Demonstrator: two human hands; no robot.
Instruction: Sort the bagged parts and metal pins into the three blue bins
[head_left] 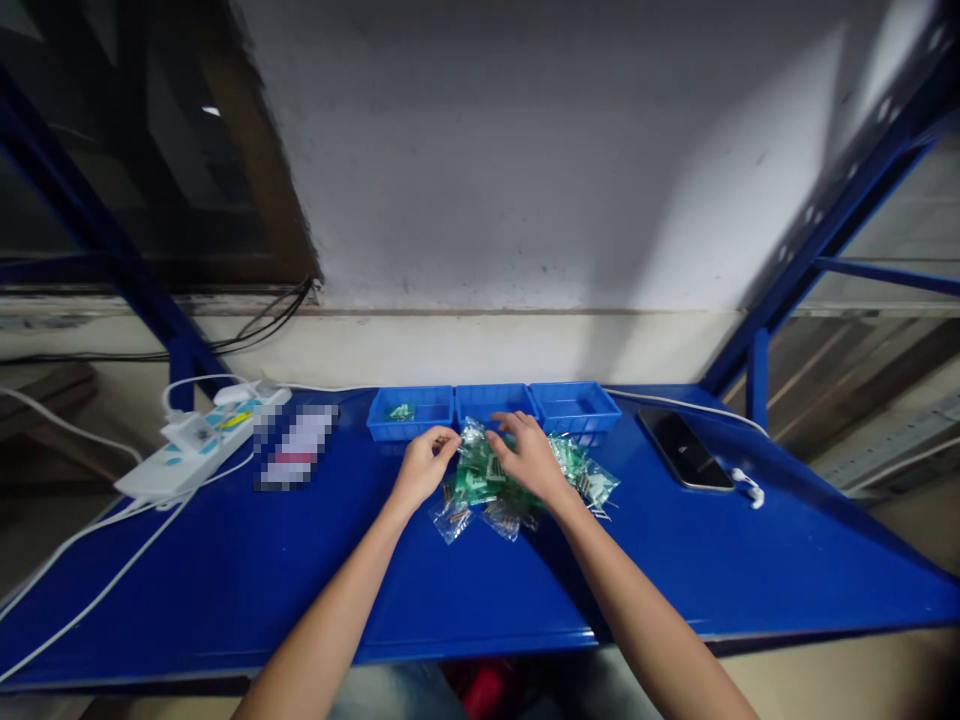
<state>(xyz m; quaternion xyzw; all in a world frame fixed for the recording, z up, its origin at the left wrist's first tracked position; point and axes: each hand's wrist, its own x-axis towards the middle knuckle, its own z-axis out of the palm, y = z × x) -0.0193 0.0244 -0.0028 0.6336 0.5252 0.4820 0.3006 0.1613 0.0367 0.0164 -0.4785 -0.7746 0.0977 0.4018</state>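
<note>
My left hand is closed in a pinch at the edge of a small clear plastic bag. The bag's contents are too small to make out. Over the pile of small clear bags with green and white pieces is my right hand, its fingers apart and nothing visibly held. It hides part of the pile. At the pile's near side lie a bag with thin brass-coloured pieces and a similar bag. A bag with white pieces rests at the right.
Behind the pile stand three blue bins: a left bin with a small green bag inside, a middle bin and a right bin. A black phone and white earphones lie right; a white power strip with cables lies left.
</note>
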